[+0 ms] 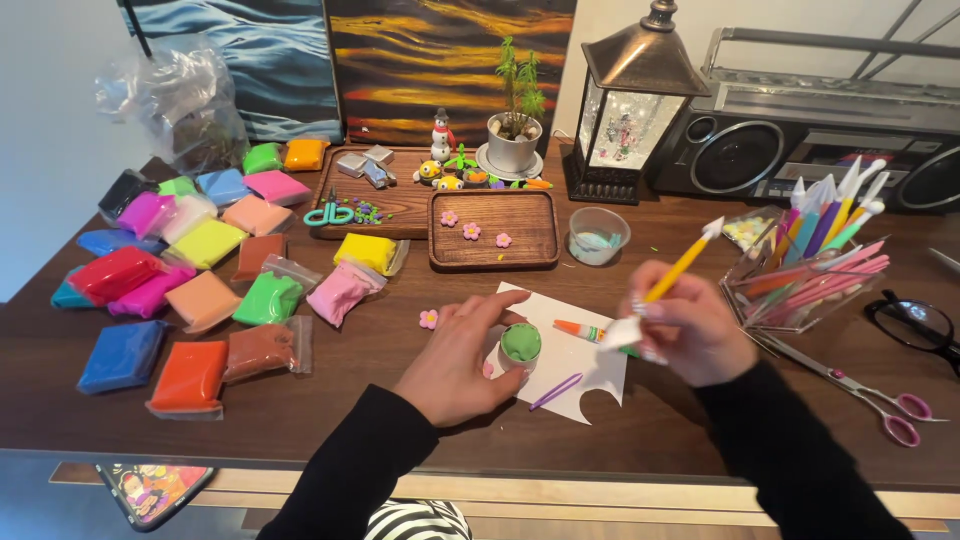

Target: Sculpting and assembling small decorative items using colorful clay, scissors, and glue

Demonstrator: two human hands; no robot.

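My left hand rests on the dark wooden table, its fingers around a small white cup topped with green clay. The cup stands on a white sheet of paper. My right hand hovers just right of the cup, blurred, gripping a yellow modelling tool with a white tip that points up and to the right. A purple tool and an orange-capped glue tube lie on the paper. A small pink clay flower sits left of the cup.
Several bags of coloured clay cover the left side. Two wooden trays with clay figures and pink flowers sit behind. A clear holder of tools, scissors, glasses, a lantern and a radio stand on the right.
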